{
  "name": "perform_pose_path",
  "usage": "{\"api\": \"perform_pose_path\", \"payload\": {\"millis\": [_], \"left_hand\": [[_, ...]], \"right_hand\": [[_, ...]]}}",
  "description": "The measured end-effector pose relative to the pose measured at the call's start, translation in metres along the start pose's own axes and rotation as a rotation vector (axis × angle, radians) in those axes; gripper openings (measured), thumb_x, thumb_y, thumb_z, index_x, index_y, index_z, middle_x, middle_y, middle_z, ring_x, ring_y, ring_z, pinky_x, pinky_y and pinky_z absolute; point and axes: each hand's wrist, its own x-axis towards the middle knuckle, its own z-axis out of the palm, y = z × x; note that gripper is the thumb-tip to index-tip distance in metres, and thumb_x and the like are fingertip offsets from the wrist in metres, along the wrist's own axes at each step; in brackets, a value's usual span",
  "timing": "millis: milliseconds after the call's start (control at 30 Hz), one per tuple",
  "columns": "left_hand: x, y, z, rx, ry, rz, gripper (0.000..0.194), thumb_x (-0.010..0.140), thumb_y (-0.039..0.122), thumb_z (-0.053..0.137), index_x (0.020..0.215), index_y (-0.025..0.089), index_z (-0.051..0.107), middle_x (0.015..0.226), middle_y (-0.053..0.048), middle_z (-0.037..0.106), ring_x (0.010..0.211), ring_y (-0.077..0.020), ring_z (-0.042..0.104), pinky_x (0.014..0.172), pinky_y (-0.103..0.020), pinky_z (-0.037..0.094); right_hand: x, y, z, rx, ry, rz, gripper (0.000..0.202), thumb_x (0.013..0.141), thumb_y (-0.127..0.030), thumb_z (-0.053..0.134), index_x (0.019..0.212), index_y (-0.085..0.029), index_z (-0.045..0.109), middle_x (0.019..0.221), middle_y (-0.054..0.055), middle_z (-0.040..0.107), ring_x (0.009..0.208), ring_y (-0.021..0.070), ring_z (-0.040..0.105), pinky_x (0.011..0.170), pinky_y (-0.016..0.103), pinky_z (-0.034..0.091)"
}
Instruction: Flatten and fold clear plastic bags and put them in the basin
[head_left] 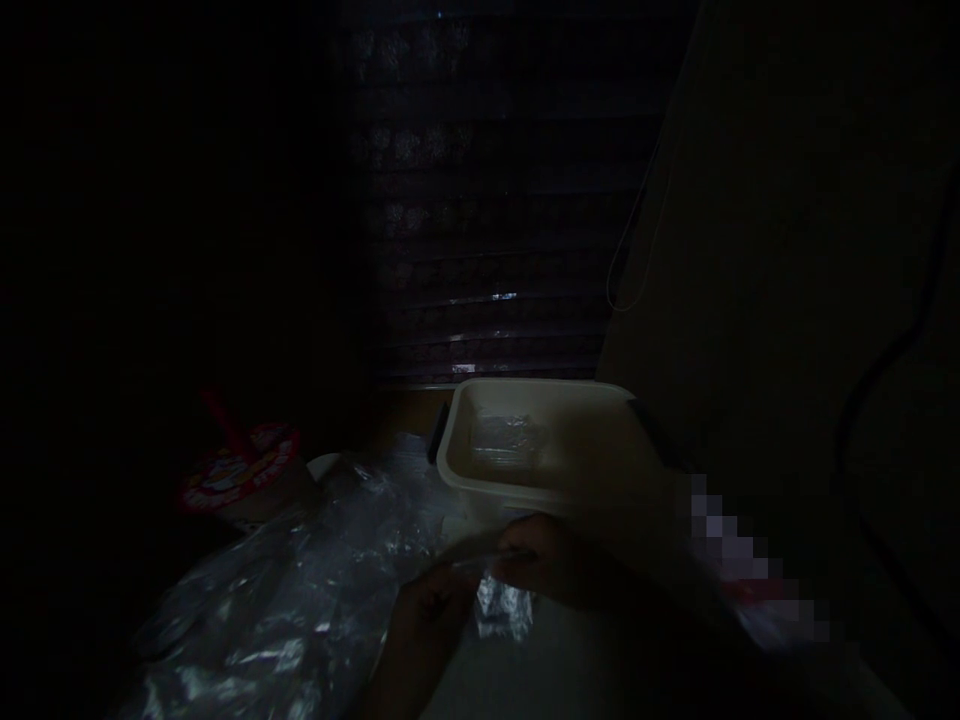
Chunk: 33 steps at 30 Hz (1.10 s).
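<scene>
The scene is very dark. My left hand and my right hand are close together at the lower middle, both with fingers closed on a small clear plastic packet that hangs between them and catches the light. What the packet holds cannot be made out. Just beyond my hands sits a cream rectangular tray. Inside its left part lies a clear wrapped packet. To the left of my left hand spreads a heap of shiny clear plastic bags.
A cup with a red patterned lid and a red straw stands at the left. Behind the tray hangs a slatted blind with a cord loop. A partly blurred pale and red item lies at the right.
</scene>
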Motion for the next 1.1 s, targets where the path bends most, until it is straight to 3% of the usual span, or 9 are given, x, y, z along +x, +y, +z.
{"api": "perform_pose_path", "payload": {"millis": [367,567,733,933,1100], "left_hand": [[0.003,0.010,-0.001,-0.007,0.140,-0.050,0.025,0.067,0.037,0.052,0.073,0.015,0.061,0.060,0.000,0.059,0.061,-0.0157,0.054,0.056,-0.023,0.043],[0.000,0.013,0.001,-0.053,0.113,-0.069,0.032,0.062,0.038,0.057,0.084,0.015,0.058,0.055,0.002,0.057,0.053,-0.0140,0.052,0.050,-0.022,0.041],[-0.001,0.010,0.002,-0.100,0.189,0.004,0.025,0.068,0.040,0.051,0.063,0.016,0.054,0.056,0.002,0.052,0.056,-0.0127,0.048,0.054,-0.022,0.039],[-0.004,0.008,-0.002,0.051,0.227,0.089,0.024,0.073,0.037,0.044,0.062,0.017,0.052,0.056,0.003,0.050,0.057,-0.0133,0.046,0.054,-0.022,0.039],[-0.004,0.007,-0.005,0.175,0.261,0.131,0.024,0.072,0.037,0.043,0.065,0.018,0.055,0.062,0.000,0.058,0.061,-0.0159,0.053,0.058,-0.025,0.041]], "right_hand": [[0.010,0.018,0.038,0.336,0.333,0.130,0.024,0.069,-0.034,0.047,0.059,-0.014,0.053,0.046,-0.005,0.040,0.045,0.0073,0.039,0.042,0.018,0.027],[0.008,0.019,0.045,0.329,0.505,0.072,0.029,0.069,-0.040,0.046,0.058,-0.014,0.052,0.049,-0.003,0.041,0.050,0.0096,0.042,0.046,0.020,0.031],[0.004,0.013,0.048,0.218,0.532,-0.054,0.029,0.072,-0.035,0.045,0.051,-0.015,0.045,0.049,-0.005,0.037,0.048,0.0076,0.038,0.047,0.019,0.030],[0.004,0.015,0.052,0.192,0.610,-0.100,0.032,0.075,-0.033,0.042,0.048,-0.017,0.039,0.047,-0.005,0.034,0.046,0.0068,0.036,0.044,0.018,0.030],[0.004,0.015,0.056,0.137,0.685,-0.122,0.027,0.075,-0.030,0.043,0.051,-0.017,0.043,0.049,-0.004,0.041,0.048,0.0077,0.040,0.048,0.018,0.034]]}}
